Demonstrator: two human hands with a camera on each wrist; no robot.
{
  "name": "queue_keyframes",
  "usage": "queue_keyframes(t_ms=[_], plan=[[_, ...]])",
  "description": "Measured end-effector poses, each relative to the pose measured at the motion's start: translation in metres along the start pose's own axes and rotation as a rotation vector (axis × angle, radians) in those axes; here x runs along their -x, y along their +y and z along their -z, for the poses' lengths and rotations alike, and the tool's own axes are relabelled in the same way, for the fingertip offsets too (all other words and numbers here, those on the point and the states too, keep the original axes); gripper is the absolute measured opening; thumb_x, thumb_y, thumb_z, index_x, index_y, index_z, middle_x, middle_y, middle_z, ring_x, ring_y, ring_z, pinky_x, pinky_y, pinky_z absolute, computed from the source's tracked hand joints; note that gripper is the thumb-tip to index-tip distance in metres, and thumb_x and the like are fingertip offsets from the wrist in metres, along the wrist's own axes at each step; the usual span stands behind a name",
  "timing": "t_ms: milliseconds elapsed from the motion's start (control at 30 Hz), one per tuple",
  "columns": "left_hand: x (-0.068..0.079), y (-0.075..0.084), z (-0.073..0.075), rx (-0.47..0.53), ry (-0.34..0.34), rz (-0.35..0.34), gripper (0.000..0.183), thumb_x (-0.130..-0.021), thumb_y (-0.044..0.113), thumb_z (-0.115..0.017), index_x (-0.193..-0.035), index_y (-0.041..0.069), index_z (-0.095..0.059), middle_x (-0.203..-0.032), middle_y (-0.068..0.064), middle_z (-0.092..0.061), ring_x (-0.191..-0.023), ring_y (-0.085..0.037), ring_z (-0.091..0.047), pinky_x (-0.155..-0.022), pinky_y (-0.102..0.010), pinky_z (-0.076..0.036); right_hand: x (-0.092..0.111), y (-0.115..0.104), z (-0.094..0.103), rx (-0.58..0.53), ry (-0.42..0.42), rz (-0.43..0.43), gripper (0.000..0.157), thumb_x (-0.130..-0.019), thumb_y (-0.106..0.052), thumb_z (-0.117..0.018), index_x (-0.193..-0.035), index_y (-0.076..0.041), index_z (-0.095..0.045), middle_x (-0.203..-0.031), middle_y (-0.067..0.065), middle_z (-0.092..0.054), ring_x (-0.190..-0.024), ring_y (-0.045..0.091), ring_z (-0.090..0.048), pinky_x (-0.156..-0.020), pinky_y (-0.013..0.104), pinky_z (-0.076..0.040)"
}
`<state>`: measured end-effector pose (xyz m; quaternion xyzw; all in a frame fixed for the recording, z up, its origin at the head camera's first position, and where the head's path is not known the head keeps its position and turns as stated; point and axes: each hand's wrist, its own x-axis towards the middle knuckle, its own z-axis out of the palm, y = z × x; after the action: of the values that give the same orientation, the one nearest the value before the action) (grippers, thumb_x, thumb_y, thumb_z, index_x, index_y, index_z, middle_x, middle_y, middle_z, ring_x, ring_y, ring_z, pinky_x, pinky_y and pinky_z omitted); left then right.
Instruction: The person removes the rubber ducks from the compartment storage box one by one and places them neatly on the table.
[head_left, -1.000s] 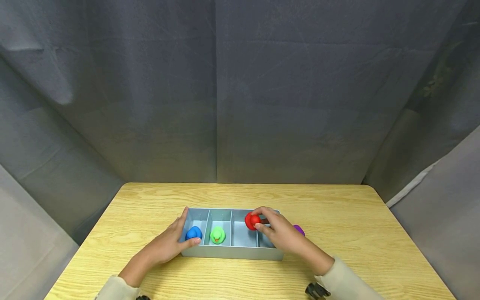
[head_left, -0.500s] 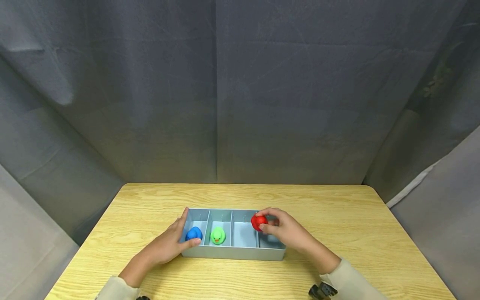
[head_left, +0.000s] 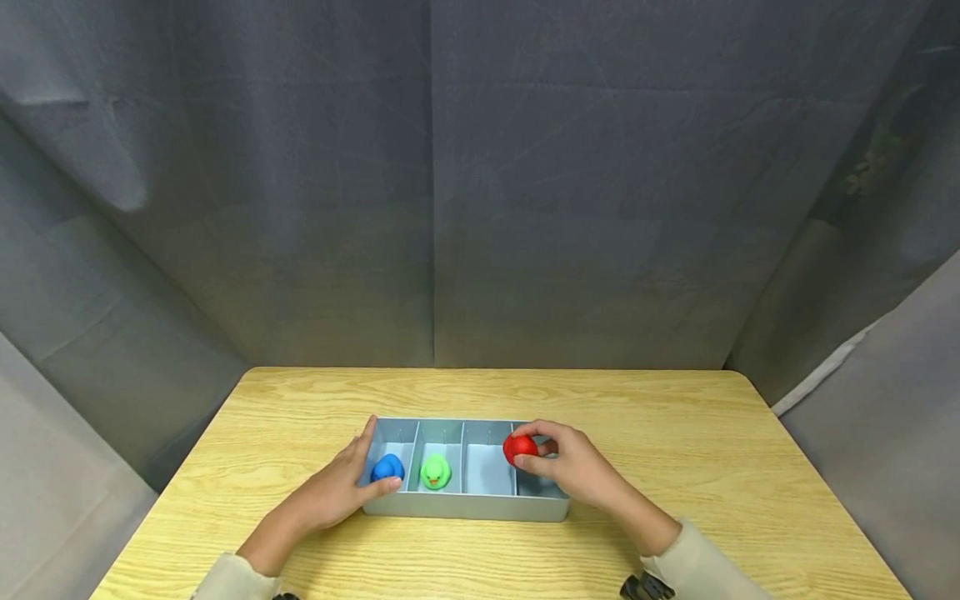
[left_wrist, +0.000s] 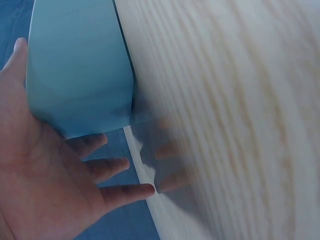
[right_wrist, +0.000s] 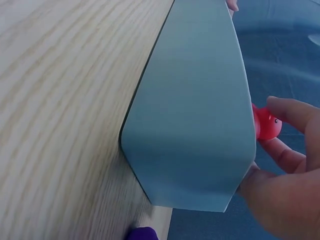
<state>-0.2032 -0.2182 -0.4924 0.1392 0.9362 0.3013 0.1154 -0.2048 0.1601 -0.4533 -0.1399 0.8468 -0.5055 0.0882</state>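
Observation:
In the head view, a grey-blue box (head_left: 465, 505) with several compartments stands on the table. My left hand (head_left: 339, 485) lies across its left end, thumb over the front rim; the left wrist view shows its other fingers (left_wrist: 127, 195) straight and spread beside the end wall. A blue rubber duck (head_left: 387, 467) sits in the leftmost compartment, partly behind my thumb. Beside it, a green rubber duck (head_left: 436, 472) faces me in its own compartment. My right hand (head_left: 573, 467) pinches a red rubber duck (head_left: 519, 448) between thumb and fingers, over the divider near the rightmost compartment.
A purple object (right_wrist: 142, 233), mostly cut off, lies past the right end of the box in the right wrist view. The wooden table (head_left: 675, 433) ends at a dark grey curtain (head_left: 585, 208), with further cloth at both sides.
My right hand has carried the red duck a little to the right, from over the third compartment toward the rightmost one. The purple object no longer shows in the head view. My left hand stays put.

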Motion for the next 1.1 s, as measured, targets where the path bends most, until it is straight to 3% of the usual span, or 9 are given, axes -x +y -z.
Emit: queue_keyframes(t_ms=[700, 1100], plan=[[0.0, 0.0, 0.0, 0.011, -0.003, 0.004, 0.111, -0.094, 0.07, -0.058, -0.166, 0.019, 0.01, -0.172, -0.019, -0.005, -0.156, -0.046, -0.012, -0.121, -0.066, -0.019, 0.018, 0.005, 0.015, -0.032, 0.064, 0.043, 0.032, -0.092, -0.018, -0.079, -0.123, -0.012, -0.072, -0.119, 0.014, -0.07, -0.098, 0.024, -0.067, -0.072, 0.027, -0.058], [-0.001, 0.0, 0.0, 0.008, -0.004, 0.007, 0.109, -0.096, 0.066, -0.059, -0.166, 0.02, 0.011, -0.172, -0.019, -0.005, -0.156, -0.046, -0.011, -0.121, -0.066, -0.019, 0.026, 0.012, 0.029, 0.003, 0.089, 0.043, 0.03, -0.094, -0.019, -0.078, -0.122, -0.014, -0.071, -0.119, 0.013, -0.07, -0.096, 0.023, -0.069, -0.071, 0.027, -0.057]])
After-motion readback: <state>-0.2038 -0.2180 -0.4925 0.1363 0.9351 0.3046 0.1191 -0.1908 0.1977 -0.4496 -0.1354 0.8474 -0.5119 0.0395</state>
